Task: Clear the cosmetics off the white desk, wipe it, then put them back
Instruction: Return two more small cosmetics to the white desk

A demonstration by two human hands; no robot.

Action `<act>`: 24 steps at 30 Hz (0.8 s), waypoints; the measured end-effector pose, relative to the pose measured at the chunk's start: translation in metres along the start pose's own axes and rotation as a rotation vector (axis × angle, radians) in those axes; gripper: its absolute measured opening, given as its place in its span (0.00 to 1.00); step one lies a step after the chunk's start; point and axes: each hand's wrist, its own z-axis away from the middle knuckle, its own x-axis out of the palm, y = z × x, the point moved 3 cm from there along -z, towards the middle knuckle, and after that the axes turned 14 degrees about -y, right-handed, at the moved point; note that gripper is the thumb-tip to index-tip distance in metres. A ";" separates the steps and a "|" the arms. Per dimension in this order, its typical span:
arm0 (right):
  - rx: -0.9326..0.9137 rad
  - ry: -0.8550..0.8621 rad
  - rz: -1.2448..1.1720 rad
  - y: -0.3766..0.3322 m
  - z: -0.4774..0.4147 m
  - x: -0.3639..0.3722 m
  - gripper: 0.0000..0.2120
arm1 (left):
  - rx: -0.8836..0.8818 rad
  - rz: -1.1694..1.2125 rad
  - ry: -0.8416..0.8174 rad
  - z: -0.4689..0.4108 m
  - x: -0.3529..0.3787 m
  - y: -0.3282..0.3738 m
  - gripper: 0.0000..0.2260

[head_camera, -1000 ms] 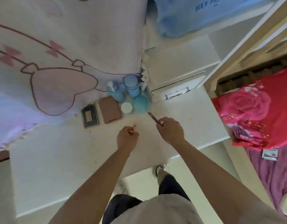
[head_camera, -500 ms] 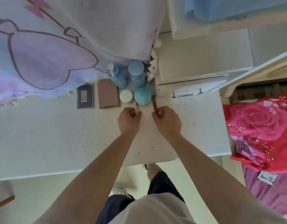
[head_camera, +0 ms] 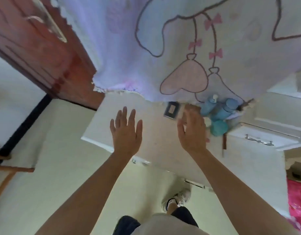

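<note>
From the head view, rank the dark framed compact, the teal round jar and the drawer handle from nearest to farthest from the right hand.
1. Dark framed compact: just up-left of the right hand.
2. Teal round jar: right of the hand, slightly farther.
3. Drawer handle: far right, on the white drawer front.

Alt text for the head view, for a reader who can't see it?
Both hands, left hand and right hand, hover open and empty over the white desk. Blue bottles and a dark compact stand at its back edge under a cartoon-print cloth.
</note>
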 end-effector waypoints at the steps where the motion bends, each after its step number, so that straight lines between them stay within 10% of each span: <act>1: -0.074 0.016 0.010 -0.041 -0.005 0.007 0.22 | -0.037 -0.032 0.043 0.013 -0.029 -0.035 0.23; 12: -0.735 -0.167 -0.146 -0.524 0.086 0.153 0.29 | -0.627 -0.256 0.381 0.277 -0.297 -0.395 0.24; 24: -1.096 -0.450 -0.090 -0.761 0.153 0.315 0.30 | -0.998 -0.135 0.376 0.393 -0.310 -0.600 0.26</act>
